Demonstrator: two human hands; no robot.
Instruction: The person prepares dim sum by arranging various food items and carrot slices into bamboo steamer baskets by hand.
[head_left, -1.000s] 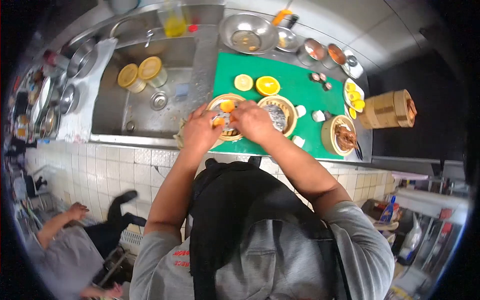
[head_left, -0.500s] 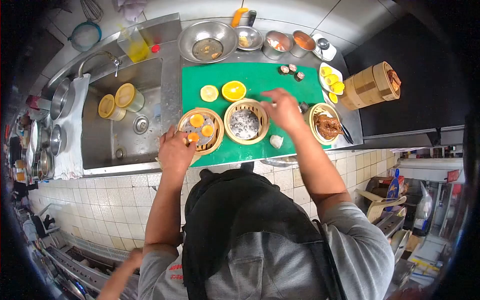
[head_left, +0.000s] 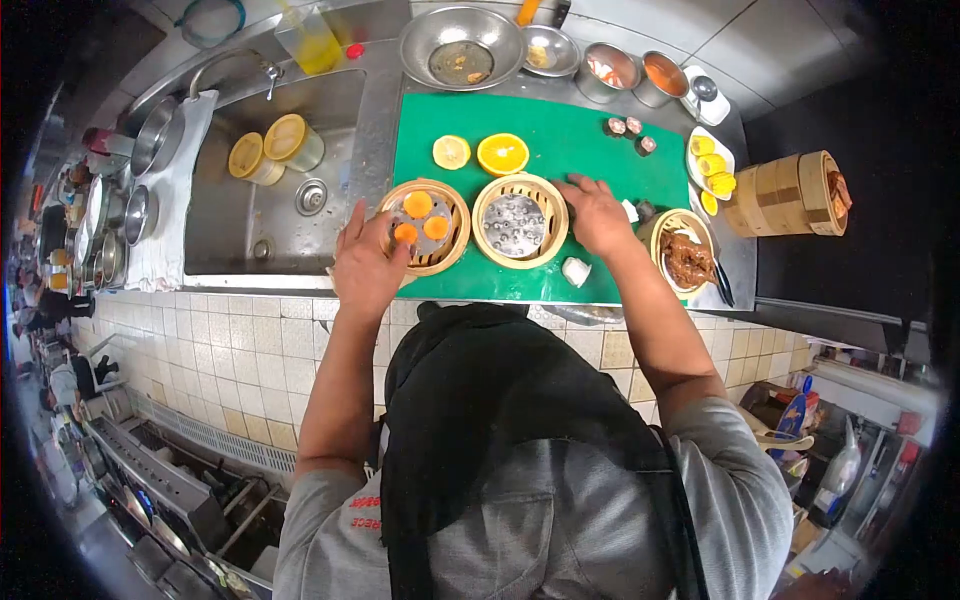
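Note:
My left hand [head_left: 368,262] reaches over the near-left side of a bamboo steamer [head_left: 462,222]. Its thumb and fingertips close at an orange carrot slice [head_left: 404,233]; two more carrot slices [head_left: 417,205] lie in that steamer on a perforated metal plate. Beside it stands a second bamboo steamer [head_left: 480,240] with a bare perforated plate [head_left: 515,225]. Along this one's right rim is my right hand [head_left: 598,215], fingers stretched out and apart, nothing showing in them. A small white lump [head_left: 576,271] sits on the green board [head_left: 620,180] below that hand.
A citrus half [head_left: 451,152] and an orange half [head_left: 502,154] lie behind the steamers. At right are a steamer of brown glazed food [head_left: 688,260] and a bamboo stack [head_left: 785,195]. Bowls [head_left: 462,50] line the back. A sink [head_left: 300,245] is at left.
The whole view has shifted. My right hand has come down beside the second steamer's right rim from above it. The left hand stays at the carrot slices, which sit slightly farther in.

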